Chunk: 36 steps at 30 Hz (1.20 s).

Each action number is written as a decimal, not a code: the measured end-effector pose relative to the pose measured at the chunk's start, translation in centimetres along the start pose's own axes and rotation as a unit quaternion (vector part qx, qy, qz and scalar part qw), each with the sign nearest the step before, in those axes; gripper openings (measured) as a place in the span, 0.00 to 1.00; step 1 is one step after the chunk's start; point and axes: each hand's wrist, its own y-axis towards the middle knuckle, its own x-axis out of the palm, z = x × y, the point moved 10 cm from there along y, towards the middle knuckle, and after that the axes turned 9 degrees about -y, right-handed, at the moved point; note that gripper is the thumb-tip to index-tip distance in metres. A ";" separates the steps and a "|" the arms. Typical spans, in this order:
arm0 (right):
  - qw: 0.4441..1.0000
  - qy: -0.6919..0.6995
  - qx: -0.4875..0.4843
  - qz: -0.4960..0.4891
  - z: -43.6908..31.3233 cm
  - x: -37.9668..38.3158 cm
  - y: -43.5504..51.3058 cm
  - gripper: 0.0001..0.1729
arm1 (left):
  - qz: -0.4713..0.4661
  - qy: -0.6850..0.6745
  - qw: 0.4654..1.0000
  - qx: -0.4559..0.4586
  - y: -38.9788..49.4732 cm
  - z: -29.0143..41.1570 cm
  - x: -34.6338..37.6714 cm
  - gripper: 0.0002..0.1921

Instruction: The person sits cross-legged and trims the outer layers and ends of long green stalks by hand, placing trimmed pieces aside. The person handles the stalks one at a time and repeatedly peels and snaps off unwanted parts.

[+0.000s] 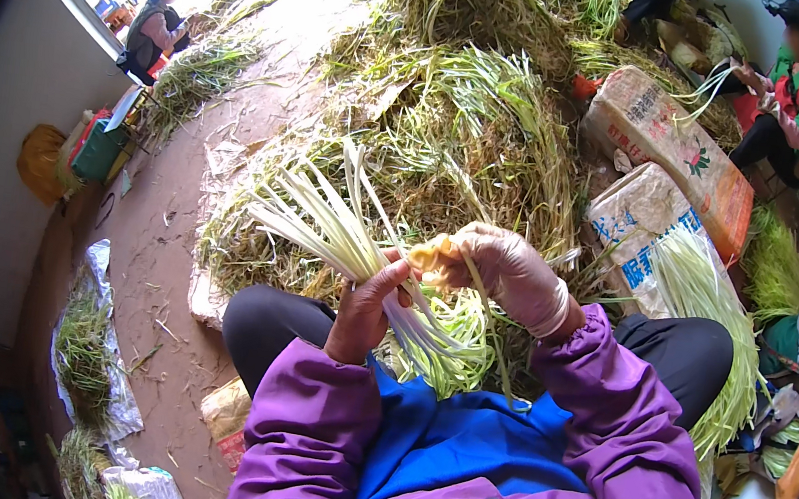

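Observation:
My left hand (363, 309) is bare and closed around a bundle of pale, long leafy stalks (320, 220). The white ends fan out to the upper left, and the leafy ends hang toward my lap. Close beside it, my right hand (517, 276) wears a thin pale glove, with yellow rubber finger covers (436, 260) on the fingertips. A single thin stalk (492, 322) hangs down from the right fingers; its upper end is partly hidden by them. More light-green leaves (454, 378) lie between my knees, over a blue apron (467, 425).
A large heap of stalks and dry leaves (452, 135) rises before me. To the right stand printed sacks (677, 150), with cleaned-looking pale stalks (708, 320) across the nearer one. Seated people are at the upper left (152, 31) and upper right (796, 112). White sheeting (126, 403) lies at left.

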 end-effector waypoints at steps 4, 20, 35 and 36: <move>0.996 -0.016 -0.069 0.058 -3.7 -2.2 0.4 0.16 | -0.043 0.001 0.998 -0.053 -0.4 -0.7 0.9 0.15; 0.895 -0.427 0.034 0.121 -11.7 -12.9 -0.7 0.15 | -0.056 -0.013 0.994 -0.094 -0.8 -1.3 0.6 0.16; 0.905 -0.417 0.081 -0.015 -1.4 1.0 0.3 0.13 | 0.007 -0.083 0.993 -0.078 -0.3 -1.5 -1.6 0.21; 0.895 -0.437 0.079 -0.041 -0.8 2.2 -0.2 0.13 | -0.012 -0.100 0.992 -0.079 -0.3 -1.5 -1.3 0.22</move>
